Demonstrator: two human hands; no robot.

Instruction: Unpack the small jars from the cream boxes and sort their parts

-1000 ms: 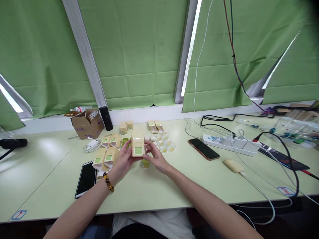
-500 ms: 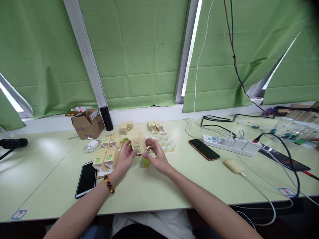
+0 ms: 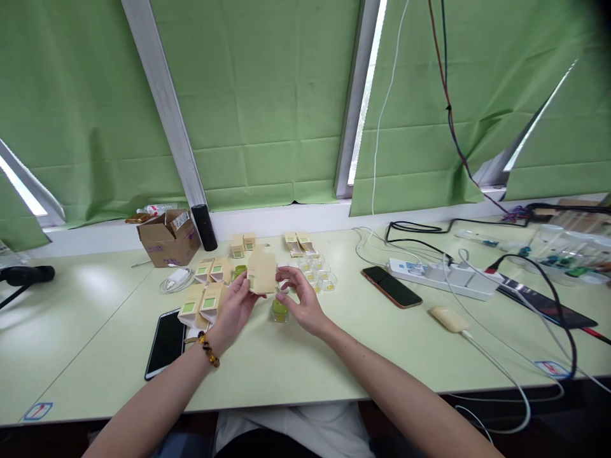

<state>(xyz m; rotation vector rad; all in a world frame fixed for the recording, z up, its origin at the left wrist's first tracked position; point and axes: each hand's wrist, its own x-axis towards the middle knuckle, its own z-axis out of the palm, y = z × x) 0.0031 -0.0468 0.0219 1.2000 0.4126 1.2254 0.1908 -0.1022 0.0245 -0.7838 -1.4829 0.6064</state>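
Observation:
My left hand [image 3: 237, 298] grips a cream cardboard box [image 3: 262, 272] by its left side, a plain face of it showing. Just right of the box is my right hand [image 3: 304, 301], thumb and fingers apart, close to its edge with nothing seen in them. On the table below them stands a small clear jar with a green lid [image 3: 280, 310]. Beside the right fingertips several clear cups with yellow bits [image 3: 321, 275] sit in a cluster. Left of my left hand stand several cream boxes with green squares [image 3: 213, 300]. Another green item [image 3: 239, 270] is partly hidden behind the held box.
Small boxes [image 3: 298, 243] also stand farther back. A phone [image 3: 165, 343] lies at left, another [image 3: 391, 286] at right near a white power strip [image 3: 442, 278] and loose cables. A brown carton [image 3: 168, 236] and a black cylinder [image 3: 204, 227] stand by the wall.
The held box has turned, so its green-square face has given way to a plain one. My right fingers have come away from its edge. The green-lidded jar is less covered.

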